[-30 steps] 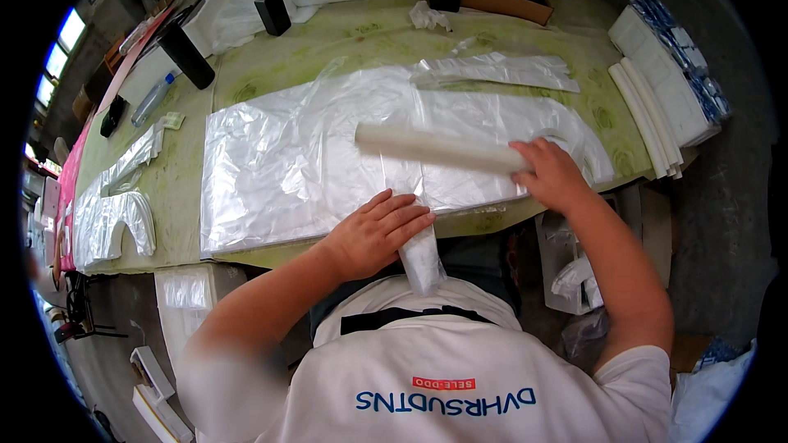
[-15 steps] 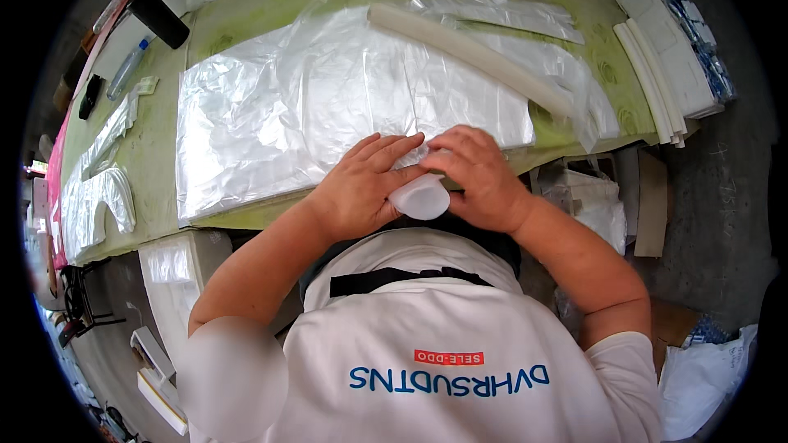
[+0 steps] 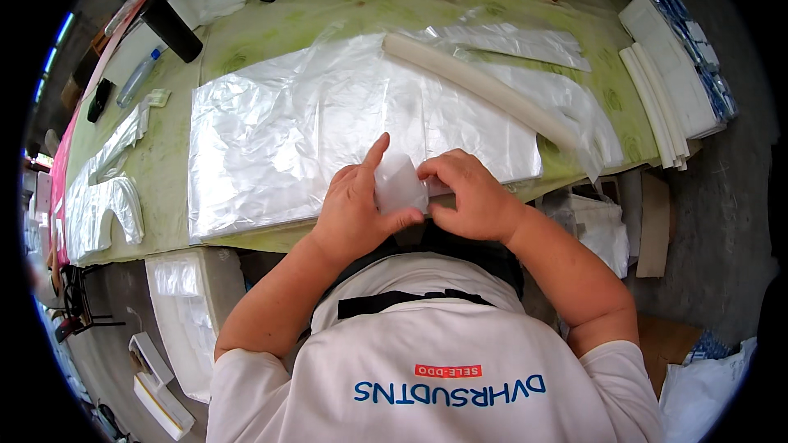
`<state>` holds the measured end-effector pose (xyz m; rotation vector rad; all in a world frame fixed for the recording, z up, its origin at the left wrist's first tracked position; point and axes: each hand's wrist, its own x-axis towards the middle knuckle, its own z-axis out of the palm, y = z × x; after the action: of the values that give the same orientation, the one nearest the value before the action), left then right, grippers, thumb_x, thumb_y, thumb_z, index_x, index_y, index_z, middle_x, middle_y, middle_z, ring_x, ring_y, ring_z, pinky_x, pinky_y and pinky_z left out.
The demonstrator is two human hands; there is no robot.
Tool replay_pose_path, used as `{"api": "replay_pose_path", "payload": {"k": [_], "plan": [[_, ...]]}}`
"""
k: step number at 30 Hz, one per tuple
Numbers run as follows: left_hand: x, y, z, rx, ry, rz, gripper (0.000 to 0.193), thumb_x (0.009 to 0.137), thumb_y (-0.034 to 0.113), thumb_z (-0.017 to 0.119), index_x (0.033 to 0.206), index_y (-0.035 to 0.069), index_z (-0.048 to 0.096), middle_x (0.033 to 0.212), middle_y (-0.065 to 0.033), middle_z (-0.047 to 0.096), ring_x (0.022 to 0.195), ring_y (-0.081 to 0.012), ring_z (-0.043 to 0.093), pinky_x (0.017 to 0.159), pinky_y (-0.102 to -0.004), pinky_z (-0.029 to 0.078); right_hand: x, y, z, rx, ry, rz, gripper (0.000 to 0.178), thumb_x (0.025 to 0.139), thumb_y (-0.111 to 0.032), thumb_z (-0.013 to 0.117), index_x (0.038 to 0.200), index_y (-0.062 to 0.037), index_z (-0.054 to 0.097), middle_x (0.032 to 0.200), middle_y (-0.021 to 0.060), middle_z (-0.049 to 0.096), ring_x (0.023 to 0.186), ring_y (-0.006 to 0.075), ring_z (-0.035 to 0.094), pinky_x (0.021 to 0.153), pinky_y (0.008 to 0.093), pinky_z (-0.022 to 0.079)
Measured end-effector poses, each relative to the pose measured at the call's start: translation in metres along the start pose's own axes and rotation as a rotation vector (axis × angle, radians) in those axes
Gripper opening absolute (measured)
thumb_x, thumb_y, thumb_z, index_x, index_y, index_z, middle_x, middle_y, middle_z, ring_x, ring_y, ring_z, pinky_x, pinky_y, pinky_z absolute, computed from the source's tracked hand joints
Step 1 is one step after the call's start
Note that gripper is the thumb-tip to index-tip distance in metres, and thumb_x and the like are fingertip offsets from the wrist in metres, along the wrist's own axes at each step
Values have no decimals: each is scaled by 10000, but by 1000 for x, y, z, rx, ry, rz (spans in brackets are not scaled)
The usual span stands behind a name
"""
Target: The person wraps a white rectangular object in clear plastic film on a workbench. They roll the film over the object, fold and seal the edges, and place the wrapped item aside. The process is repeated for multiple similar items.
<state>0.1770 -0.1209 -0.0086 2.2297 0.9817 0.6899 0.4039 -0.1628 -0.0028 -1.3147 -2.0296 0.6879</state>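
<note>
We've got a small, folded piece of translucent white plastic between our hands, around the middle of the near edge of the green-patterned desk. Our left hand is spread wide, thumb out, along its left side; our right hand curls narrow at its right edge, but we can't tell if it's actually pinching. We'd steady it with the left, line up the edges, then press creases flat gently so the film doesn't slip.
</note>
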Motion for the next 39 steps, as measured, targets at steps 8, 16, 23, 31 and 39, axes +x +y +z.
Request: {"api": "replay_pose_path", "payload": {"k": [8, 16, 23, 31, 39], "plan": [[-7, -9, 2, 131, 15, 250, 1082, 664, 180, 896, 1545, -4, 295, 1042, -115, 693, 1018, -305, 645, 1023, -465, 444, -6, 6, 14, -5, 144, -217, 223, 748, -120, 752, 944, -103, 646, 1041, 31, 672, 1016, 291, 588, 928, 421, 443], [-3, -18, 8, -126, 29, -7, 950, 825, 35, 727, 1575, -40, 149, 878, -114, 682, 878, -293, 674, 876, -398, 511, 7, 1, 19, 393, 223, 395, 190, 897, -165, 680, 978, -5, 618, 859, 147, 686, 763, 317, 643, 725, 403, 512], [7, -3, -8, -226, -6, -219, 937, 902, 62, 653, 1610, 47, 38, 804, -145, 690, 726, -315, 673, 747, -370, 535, 46, -3, 3, 206, 56, 655, 347, 904, -255, 705, 1092, 15, 596, 881, 161, 694, 816, 286, 680, 746, 401, 523], [15, 1, -10, -207, 2, -280, 902, 908, 101, 658, 1610, 59, 92, 813, -135, 698, 724, -298, 677, 756, -377, 538, 35, 1, 10, 298, 95, 569, 472, 853, -159, 753, 1217, -7, 495, 806, 90, 682, 717, 163, 630, 664, 323, 498], [28, 1, -17, -11, -136, -304, 810, 879, 148, 694, 1569, 60, 279, 942, -99, 696, 894, -322, 658, 830, -429, 529, 39, -2, 14, 116, 66, 616, 492, 831, -155, 744, 1228, -2, 497, 832, 135, 700, 757, 263, 675, 697, 366, 515]]}}
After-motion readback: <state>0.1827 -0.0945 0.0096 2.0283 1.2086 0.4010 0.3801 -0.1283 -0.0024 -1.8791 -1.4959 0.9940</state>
